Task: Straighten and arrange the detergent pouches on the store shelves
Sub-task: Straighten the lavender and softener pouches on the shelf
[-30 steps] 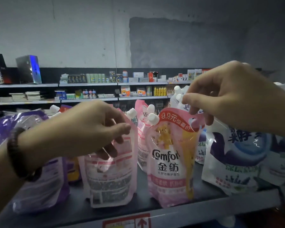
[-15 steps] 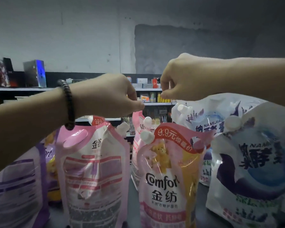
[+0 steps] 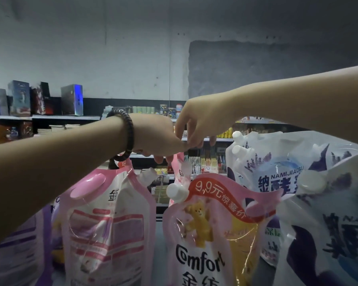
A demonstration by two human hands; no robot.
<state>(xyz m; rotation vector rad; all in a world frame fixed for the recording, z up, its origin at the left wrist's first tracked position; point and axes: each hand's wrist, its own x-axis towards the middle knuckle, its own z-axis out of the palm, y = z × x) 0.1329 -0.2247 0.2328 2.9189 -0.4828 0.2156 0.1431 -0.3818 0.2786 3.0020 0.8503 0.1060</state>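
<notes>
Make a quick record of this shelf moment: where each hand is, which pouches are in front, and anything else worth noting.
Left hand: over the rear pink pouch, fingertips curled at its top; grip unclear
Right hand: beside the left one, fingers pointing down; grip unclear
Front row: Comfort pouch upright, label facing out; pink pouch to its left, back panel facing out
Right side: white lavender pouches
Left wrist: dark bracelet
</notes>
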